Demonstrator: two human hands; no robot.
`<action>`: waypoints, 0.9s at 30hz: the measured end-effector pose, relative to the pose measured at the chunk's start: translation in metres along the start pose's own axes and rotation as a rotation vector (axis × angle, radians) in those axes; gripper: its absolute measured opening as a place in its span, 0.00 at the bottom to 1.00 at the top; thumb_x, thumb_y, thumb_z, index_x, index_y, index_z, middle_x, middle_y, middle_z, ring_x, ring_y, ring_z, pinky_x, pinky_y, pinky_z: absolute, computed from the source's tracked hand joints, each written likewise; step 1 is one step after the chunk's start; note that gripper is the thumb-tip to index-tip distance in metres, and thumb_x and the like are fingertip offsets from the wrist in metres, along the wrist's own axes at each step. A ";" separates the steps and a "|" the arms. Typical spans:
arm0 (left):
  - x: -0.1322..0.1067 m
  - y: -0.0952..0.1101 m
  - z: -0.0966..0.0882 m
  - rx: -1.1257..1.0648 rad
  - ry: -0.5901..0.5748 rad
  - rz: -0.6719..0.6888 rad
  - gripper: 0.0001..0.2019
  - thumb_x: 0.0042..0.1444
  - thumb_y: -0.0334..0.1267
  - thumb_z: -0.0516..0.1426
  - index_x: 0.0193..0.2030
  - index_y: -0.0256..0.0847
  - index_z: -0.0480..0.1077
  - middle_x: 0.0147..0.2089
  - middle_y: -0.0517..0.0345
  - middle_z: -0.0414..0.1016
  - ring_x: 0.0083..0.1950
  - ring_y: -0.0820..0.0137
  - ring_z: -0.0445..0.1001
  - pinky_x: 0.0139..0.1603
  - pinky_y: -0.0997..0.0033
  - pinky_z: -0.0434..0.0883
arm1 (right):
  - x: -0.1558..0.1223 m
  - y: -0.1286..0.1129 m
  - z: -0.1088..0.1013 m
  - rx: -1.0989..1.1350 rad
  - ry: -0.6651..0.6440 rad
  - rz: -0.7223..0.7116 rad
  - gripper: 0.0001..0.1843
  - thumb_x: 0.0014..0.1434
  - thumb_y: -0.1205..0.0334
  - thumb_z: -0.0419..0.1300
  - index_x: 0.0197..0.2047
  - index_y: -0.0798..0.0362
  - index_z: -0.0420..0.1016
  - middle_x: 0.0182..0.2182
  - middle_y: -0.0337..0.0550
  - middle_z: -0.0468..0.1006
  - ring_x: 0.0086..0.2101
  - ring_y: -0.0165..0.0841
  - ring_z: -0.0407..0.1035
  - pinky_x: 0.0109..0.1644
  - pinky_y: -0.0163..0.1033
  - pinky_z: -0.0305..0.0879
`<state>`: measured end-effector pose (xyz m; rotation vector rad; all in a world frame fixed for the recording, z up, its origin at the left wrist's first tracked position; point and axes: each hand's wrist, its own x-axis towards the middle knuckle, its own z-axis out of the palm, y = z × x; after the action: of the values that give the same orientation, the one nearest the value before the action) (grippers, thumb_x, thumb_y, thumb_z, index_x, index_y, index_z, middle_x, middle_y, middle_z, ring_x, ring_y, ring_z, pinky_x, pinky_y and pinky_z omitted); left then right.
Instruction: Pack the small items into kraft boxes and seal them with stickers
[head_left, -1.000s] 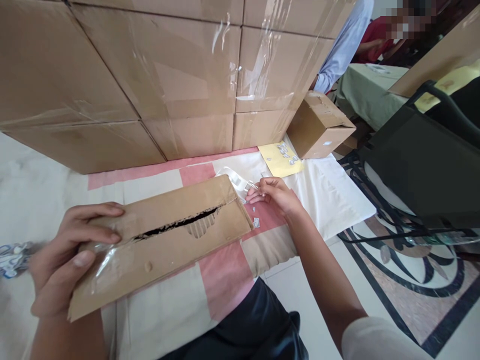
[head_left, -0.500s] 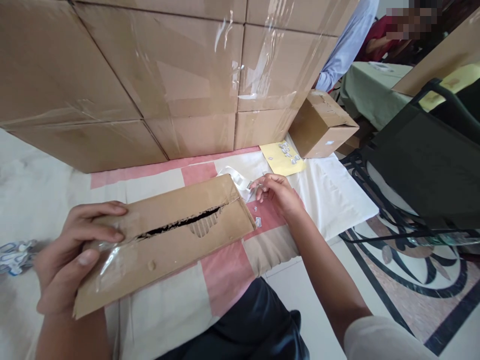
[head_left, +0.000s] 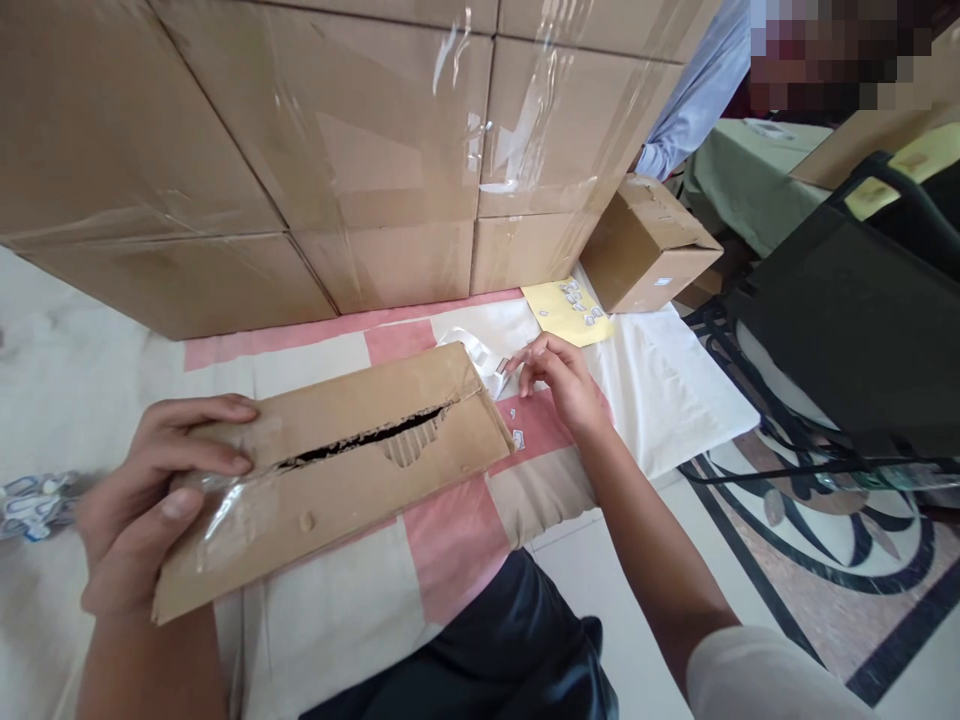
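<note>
My left hand [head_left: 150, 500] grips the near-left end of a long flat cardboard box [head_left: 337, 470] with a torn slit along its top, holding it tilted over a pink and white checked cloth [head_left: 450, 530]. My right hand [head_left: 559, 380] is past the box's far-right end, fingers curled in a pinch over a crumpled clear plastic bag [head_left: 476, 352]; whether anything is in the pinch is too small to see. A few small white pieces [head_left: 517, 438] lie on the cloth beside the hand.
A wall of taped cardboard cartons [head_left: 322, 150] stands right behind the cloth. A small carton [head_left: 649, 245] and a yellow sheet [head_left: 566, 308] with small pieces lie at its right. A black chair [head_left: 847, 320] and cables fill the right. Another person sits far back right.
My right hand has shifted slightly away and up beside the plastic bag, fingers still pinched. The long box and my left hand have barely moved.
</note>
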<state>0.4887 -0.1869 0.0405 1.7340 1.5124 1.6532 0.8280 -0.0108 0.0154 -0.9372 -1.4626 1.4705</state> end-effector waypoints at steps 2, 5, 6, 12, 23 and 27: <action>0.000 0.000 -0.001 0.005 0.002 -0.006 0.08 0.58 0.45 0.59 0.33 0.50 0.79 0.47 0.52 0.77 0.55 0.53 0.72 0.62 0.47 0.64 | 0.000 0.001 -0.001 0.027 0.017 0.006 0.16 0.61 0.48 0.61 0.29 0.48 0.64 0.36 0.41 0.84 0.21 0.29 0.68 0.30 0.38 0.64; 0.000 -0.001 -0.002 0.003 0.011 -0.015 0.08 0.57 0.46 0.60 0.32 0.49 0.78 0.47 0.52 0.76 0.54 0.53 0.72 0.62 0.46 0.64 | 0.000 0.000 0.000 0.044 0.020 0.024 0.19 0.61 0.44 0.62 0.31 0.48 0.63 0.37 0.42 0.85 0.21 0.29 0.68 0.29 0.37 0.65; 0.000 -0.001 -0.002 0.001 0.010 -0.014 0.08 0.57 0.47 0.60 0.32 0.49 0.78 0.47 0.51 0.76 0.54 0.53 0.72 0.62 0.45 0.64 | -0.001 0.000 0.001 0.039 0.014 0.022 0.19 0.62 0.43 0.62 0.31 0.48 0.62 0.37 0.41 0.85 0.21 0.29 0.69 0.30 0.37 0.65; 0.000 -0.002 -0.002 -0.008 0.000 0.006 0.09 0.59 0.46 0.59 0.33 0.49 0.78 0.47 0.52 0.76 0.54 0.55 0.72 0.61 0.49 0.64 | -0.005 0.000 0.008 -0.054 -0.032 -0.066 0.19 0.65 0.42 0.60 0.35 0.47 0.62 0.39 0.40 0.83 0.23 0.29 0.69 0.32 0.38 0.65; 0.000 -0.003 -0.005 0.012 -0.039 0.053 0.08 0.59 0.43 0.58 0.34 0.49 0.78 0.48 0.52 0.77 0.55 0.54 0.72 0.60 0.49 0.64 | -0.003 0.006 0.008 -0.105 0.096 -0.077 0.23 0.62 0.46 0.66 0.25 0.49 0.63 0.24 0.38 0.77 0.23 0.29 0.66 0.30 0.37 0.60; 0.000 -0.002 -0.006 0.012 -0.064 0.057 0.08 0.61 0.43 0.57 0.36 0.50 0.78 0.49 0.54 0.76 0.57 0.57 0.72 0.62 0.52 0.64 | 0.000 0.011 0.010 0.015 0.100 0.006 0.30 0.57 0.51 0.70 0.19 0.48 0.53 0.12 0.34 0.65 0.32 0.36 0.76 0.37 0.36 0.66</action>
<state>0.4828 -0.1885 0.0401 1.8339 1.4599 1.6033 0.8183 -0.0137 0.0050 -0.9926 -1.3754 1.4170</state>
